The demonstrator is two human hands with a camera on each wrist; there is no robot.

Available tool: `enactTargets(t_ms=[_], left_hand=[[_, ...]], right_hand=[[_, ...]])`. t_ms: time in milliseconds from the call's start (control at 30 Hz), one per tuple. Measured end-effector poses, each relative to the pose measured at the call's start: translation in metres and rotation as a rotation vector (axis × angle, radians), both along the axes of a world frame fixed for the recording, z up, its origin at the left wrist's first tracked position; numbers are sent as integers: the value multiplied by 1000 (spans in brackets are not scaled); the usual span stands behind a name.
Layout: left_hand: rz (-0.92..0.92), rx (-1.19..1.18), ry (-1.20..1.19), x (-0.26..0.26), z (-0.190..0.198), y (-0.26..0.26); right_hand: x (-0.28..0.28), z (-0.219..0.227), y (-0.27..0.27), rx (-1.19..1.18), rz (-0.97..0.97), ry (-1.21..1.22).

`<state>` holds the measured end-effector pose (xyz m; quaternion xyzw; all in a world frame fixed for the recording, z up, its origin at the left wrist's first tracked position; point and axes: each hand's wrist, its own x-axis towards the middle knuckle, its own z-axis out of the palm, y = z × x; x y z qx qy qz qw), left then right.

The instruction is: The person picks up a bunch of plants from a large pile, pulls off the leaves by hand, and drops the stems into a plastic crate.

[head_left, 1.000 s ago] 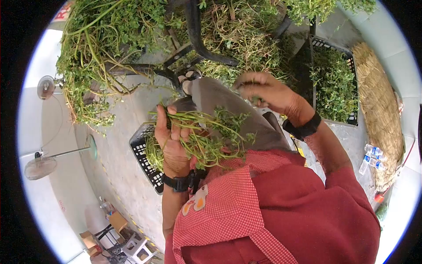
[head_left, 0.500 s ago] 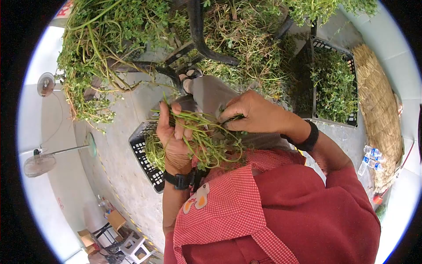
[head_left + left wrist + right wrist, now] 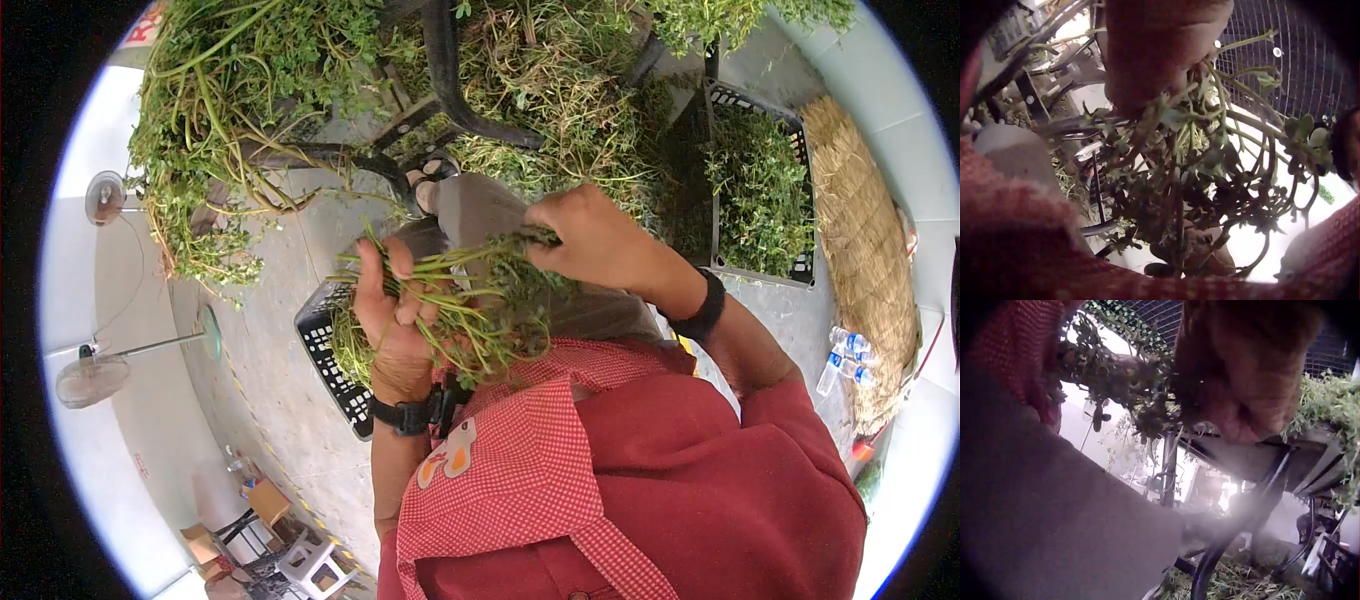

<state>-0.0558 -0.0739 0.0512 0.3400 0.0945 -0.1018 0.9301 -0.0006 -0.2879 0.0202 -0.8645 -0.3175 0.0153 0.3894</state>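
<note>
My left hand [image 3: 395, 320] grips a loose bunch of leafy green stems [image 3: 445, 295] over the lap, cut ends pointing left and leaves to the right. In the left wrist view, the leafy tops [image 3: 1197, 169] hang below the curled left fingers [image 3: 1147, 69]. At the far end of the bunch, my right hand [image 3: 595, 240] pinches a dark green sprig [image 3: 540, 236] between thumb and fingers. Seen from the right wrist, the right hand [image 3: 1241, 375] is curled, with leaves [image 3: 1125, 381] beside it; its fingertips are partly hidden.
Heaped greens [image 3: 270, 80] hang over a table edge at upper left. Cut stems [image 3: 570, 90] lie piled on the floor ahead, behind black metal legs [image 3: 445, 75]. One black crate [image 3: 335, 370] stands left of the lap, another [image 3: 800, 150] at right beside a straw roll [image 3: 860, 250].
The right hand came down from above right to the leafy end of the bunch, then drew back slightly up and right while pinching a sprig. The left hand stays nearly still.
</note>
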Motion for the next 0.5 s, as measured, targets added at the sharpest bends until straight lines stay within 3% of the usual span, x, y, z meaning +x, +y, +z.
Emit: enactTargets(t_ms=[33, 67, 100, 133, 200, 233, 267, 300, 333, 367, 400, 467, 500], left_hand=[[65, 22, 46, -2, 3, -6], [64, 23, 43, -1, 1, -5], [7, 71, 29, 1, -1, -5], [-49, 119, 17, 2, -1, -4], [-12, 213, 70, -1, 8, -9], [61, 205, 140, -2, 17, -13], [137, 196, 209, -4, 20, -15], [139, 194, 212, -3, 15, -9], [-12, 0, 32, 0, 7, 4], [-159, -192, -154, 2, 2, 11], [-150, -191, -153, 1, 2, 11], [6, -93, -35, 2, 4, 7], [2, -95, -36, 4, 1, 8]], right_hand=[[2, -2, 1, 0, -1, -1], [5, -7, 3, 50, -150, 2], [9, -9, 4, 101, -297, 4], [12, -11, 2, 103, -296, 2], [16, -14, -3, 491, -314, 452], [14, -20, -1, 877, -260, 726], [20, -33, -11, 875, -261, 726], [31, -50, -32, 1207, -45, 933], [37, -64, -46, 1534, 192, 1130], [38, -72, -48, 1694, 143, 1162], [35, -59, -44, 1690, 147, 1171], [25, -20, -36, 1424, -187, 1213], [25, -24, -32, 1324, -161, 1291]])
